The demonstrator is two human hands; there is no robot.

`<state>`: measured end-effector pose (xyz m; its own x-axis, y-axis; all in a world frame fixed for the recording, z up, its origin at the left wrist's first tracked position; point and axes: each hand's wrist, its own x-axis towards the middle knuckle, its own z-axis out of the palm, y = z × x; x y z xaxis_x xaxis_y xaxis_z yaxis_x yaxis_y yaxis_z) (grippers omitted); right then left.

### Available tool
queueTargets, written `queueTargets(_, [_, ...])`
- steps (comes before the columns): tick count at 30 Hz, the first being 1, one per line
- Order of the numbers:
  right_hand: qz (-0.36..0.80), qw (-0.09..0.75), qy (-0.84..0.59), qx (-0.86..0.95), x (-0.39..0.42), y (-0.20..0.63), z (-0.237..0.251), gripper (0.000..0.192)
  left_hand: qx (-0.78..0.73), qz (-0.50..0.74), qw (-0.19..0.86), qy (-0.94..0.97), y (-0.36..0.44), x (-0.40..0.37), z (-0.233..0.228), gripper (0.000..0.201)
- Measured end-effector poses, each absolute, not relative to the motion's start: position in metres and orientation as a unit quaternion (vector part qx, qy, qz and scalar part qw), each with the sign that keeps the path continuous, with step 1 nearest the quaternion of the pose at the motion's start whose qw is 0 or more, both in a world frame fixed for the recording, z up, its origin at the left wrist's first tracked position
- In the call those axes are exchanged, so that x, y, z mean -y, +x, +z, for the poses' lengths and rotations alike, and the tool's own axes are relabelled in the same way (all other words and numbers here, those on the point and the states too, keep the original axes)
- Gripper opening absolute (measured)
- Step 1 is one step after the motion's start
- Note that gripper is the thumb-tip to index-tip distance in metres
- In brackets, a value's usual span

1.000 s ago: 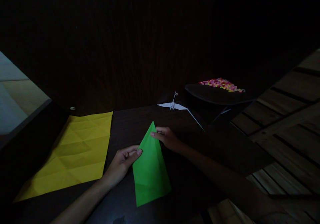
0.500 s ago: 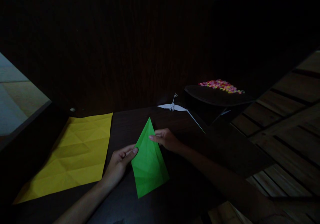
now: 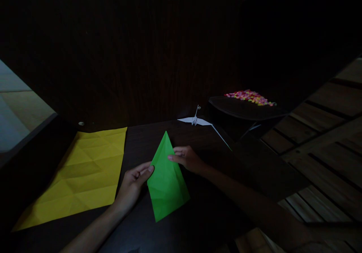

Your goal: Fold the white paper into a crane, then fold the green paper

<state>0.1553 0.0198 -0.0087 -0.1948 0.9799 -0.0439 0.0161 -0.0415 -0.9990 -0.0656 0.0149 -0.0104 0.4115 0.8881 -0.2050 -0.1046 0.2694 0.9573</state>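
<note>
Green folded paper [image 3: 166,181]: matt, smooth, sharp creases. Yellow paper sheet [image 3: 82,174]: matt, grid of fold lines. White paper crane [image 3: 196,120]. Table [image 3: 203,215]: dark wood, slight sheen. Slatted wood floor [image 3: 325,158].

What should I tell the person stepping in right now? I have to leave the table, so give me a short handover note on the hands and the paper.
Left hand: fingertips pinch the left edge of the green folded paper.
Right hand: fingertips press on its right edge, near the upper point.
The green folded paper lies on the dark table, a tall kite-like shape, point away from the person.
Done: several folds are in; the shape is narrow and pointed.
Left: it is no finished figure yet, unlike the white paper crane at the far edge.
The creased yellow sheet lies flat to the left, untouched.
</note>
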Motion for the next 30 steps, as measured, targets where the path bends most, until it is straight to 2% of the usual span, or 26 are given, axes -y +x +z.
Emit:
queueTargets(4, [0.499,0.446,-0.468,0.577,-0.022,0.156,-0.01,0.038,-0.416,0.375,0.673,0.484,-0.065,-0.014,-0.007,0.049])
queueTargets(8, [0.492,0.447,-0.473,0.578,-0.021,0.155,-0.009,0.039,-0.464,0.412,0.6,0.505,-0.064,-0.014,-0.002,0.059])
queueTargets(14, [0.528,0.459,-0.473,0.536,-0.019,0.152,-0.007,0.048,-0.477,0.436,0.479,0.595,-0.065,-0.015,0.0,0.036])
queueTargets(21, [0.587,0.451,-0.436,0.512,-0.016,0.148,-0.009,0.049,-0.474,0.45,0.413,0.634,-0.065,-0.013,0.0,0.029])
queueTargets(23, [0.586,0.455,-0.424,0.519,-0.015,0.147,-0.01,0.047,-0.474,0.442,0.439,0.623,-0.064,-0.012,0.001,0.029])
queueTargets(27, [0.57,0.452,-0.408,0.552,-0.014,0.147,-0.005,0.044,-0.426,0.4,0.585,0.562,-0.063,-0.011,0.003,0.031])
queueTargets(30, [0.556,0.434,-0.4,0.585,-0.012,0.147,-0.003,0.047,-0.374,0.37,0.655,0.543,-0.064,-0.01,0.003,0.024])
